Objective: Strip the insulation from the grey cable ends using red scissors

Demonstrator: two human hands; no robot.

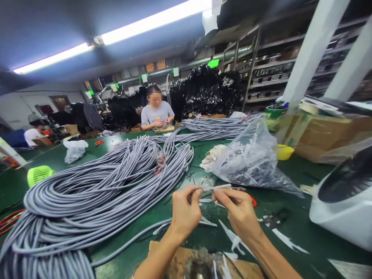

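Note:
My left hand (pixel 186 209) and my right hand (pixel 240 213) are raised over the near part of the table, thumbs and fingers pinched. Between them stretches a thin whitish piece (pixel 222 187); whether it is a cable end or a loose strip, I cannot tell. A single grey cable (pixel 136 237) runs from the left and passes out of sight behind my left wrist. White plastic scraps (pixel 232 236) lie below my hands. Close behind my right hand, a red-orange handle (pixel 253 200) partly shows. Under my forearms is a brown board (pixel 177 260) bearing a dark, blurred object.
Coiled grey cables (pixel 95 186) cover the table's left side. A clear bag of white scraps (pixel 247 159) sits beyond my right hand, beside a crumpled cloth (pixel 213 155). A white machine housing (pixel 343 209) stands at right. Across the table a co-worker (pixel 157 110) sits.

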